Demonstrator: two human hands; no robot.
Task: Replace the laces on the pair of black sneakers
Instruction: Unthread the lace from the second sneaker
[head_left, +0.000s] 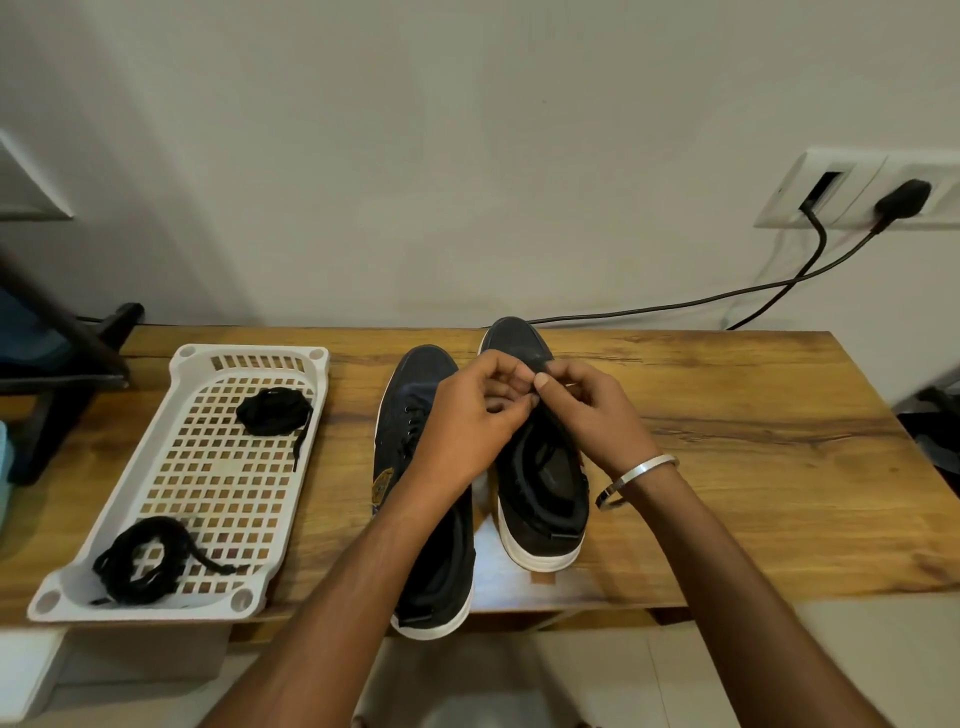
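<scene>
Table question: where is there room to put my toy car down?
The table has bare wood right of the right sneaker, out to the edge. A narrower bare strip lies between the white basket and the left sneaker. It is crowded in the middle, where both hands work over the sneakers.

Two black sneakers (540, 467) with white soles — on a wood-grain table (727, 415) of honey brown. White lattice tray (208, 467) holding black laces (275, 410) — silver bangle (639, 475) on one wrist.
</scene>
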